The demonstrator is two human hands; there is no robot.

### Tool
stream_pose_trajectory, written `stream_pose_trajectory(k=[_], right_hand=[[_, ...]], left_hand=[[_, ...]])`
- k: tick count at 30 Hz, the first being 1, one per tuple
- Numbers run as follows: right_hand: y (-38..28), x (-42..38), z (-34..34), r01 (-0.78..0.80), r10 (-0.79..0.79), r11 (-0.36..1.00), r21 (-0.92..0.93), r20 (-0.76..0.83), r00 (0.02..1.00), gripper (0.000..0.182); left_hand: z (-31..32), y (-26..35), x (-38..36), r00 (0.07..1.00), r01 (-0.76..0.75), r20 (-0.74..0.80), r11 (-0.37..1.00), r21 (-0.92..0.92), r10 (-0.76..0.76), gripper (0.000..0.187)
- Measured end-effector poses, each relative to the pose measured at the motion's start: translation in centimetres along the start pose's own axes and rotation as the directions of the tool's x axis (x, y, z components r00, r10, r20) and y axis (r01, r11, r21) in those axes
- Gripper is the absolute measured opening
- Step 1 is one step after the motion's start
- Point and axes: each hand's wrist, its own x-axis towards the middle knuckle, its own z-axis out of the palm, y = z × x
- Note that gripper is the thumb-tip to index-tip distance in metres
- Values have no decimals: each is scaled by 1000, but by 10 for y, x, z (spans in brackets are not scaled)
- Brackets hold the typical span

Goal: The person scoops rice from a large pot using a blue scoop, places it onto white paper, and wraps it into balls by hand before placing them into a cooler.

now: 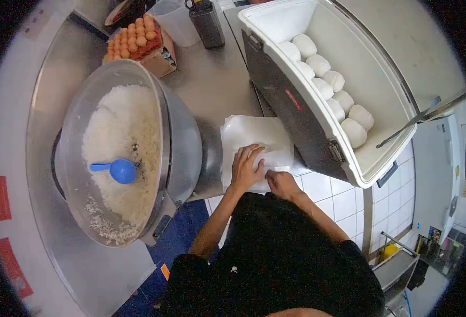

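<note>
A stack of white wrapping paper (246, 129) lies on the steel counter in front of me. My left hand (247, 168) rests on its near part, palm down with the fingers spread. Close beside it, my right hand (283, 185) is closed at the near right edge of the paper, fingers curled around that edge. What lies under the fingers is partly hidden. To the left stands a large round metal container of white rice (119, 119), with a blue scoop (122, 171) lying on the rice. Neither hand touches the scoop.
An open cooler box (301, 105) at the right holds several white wrapped bundles (354, 132). Its raised side stands close to the paper. Eggs (132, 39) on a tray, a clear plastic jug (175, 24) and a dark utensil holder (206, 24) stand at the back.
</note>
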Motion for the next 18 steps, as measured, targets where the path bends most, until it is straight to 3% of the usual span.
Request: stream_pose_trajectory(k=[1, 3, 4, 5, 7, 8, 9, 10, 11, 12, 13, 14, 15, 16, 17, 18], right_hand=[[1, -7, -3, -15, 13, 997, 77, 25, 1000, 16], [10, -15, -1, -36, 25, 984, 173, 68, 997, 16], [14, -8, 0, 168, -129, 978, 123, -270, 954, 16], [16, 0, -2, 331, -265, 943, 13, -571, 777, 16], [29, 6, 4, 393, -297, 919, 28, -607, 737, 18], [42, 9, 22, 222, -174, 968, 118, -323, 930, 20], [55, 17, 44, 36, -36, 989, 146, -2, 999, 23], [76, 24, 73, -127, 75, 948, 292, 182, 980, 30], [82, 23, 86, -117, 67, 946, 303, 169, 983, 30], [87, 20, 93, -337, 194, 471, 815, 277, 941, 33], [85, 20, 82, -392, 198, -248, 886, 443, 874, 36], [84, 27, 69, -379, 311, -233, 896, 438, 844, 34], [82, 35, 62, -384, 298, -221, 896, 437, 849, 34], [80, 40, 61, -316, 406, -175, 933, 361, 840, 31], [76, 43, 64, -255, 508, -126, 959, 283, 814, 29], [64, 43, 56, -244, 531, -79, 967, 248, 811, 27]], left_hand=[[5, -1, 4, 1000, -1, 27, 991, 134, -3, 23], [25, -14, -15, 990, -8, 143, 982, 191, -20, 20], [26, -12, -25, 979, -67, 205, 975, 213, 23, 16], [25, -5, -34, 960, -130, 272, 965, 229, 65, 17], [28, 13, -67, 948, -212, 282, 953, 218, 146, 23], [28, 19, -85, 936, -223, 313, 958, 181, 159, 23], [26, 31, -96, 930, -231, 331, 954, 192, 158, 23], [23, 44, -101, 880, 10, 467, 987, 160, -85, 22], [22, 51, -101, 753, 258, 583, 952, 165, -306, 21], [27, 50, -100, 761, 252, 574, 953, 171, -304, 21], [32, 49, -96, 806, 385, 468, 922, 51, -362, 18], [36, 47, -93, 826, 492, 360, 866, -88, -433, 16], [43, 43, -88, 831, 492, 342, 866, -85, -438, 16], [48, 41, -73, 847, 530, 115, 841, -106, -519, 13], [52, 39, -61, 807, 567, -111, 813, -133, -581, 11], [56, 34, -51, 801, 534, -207, 827, -175, -561, 10]])
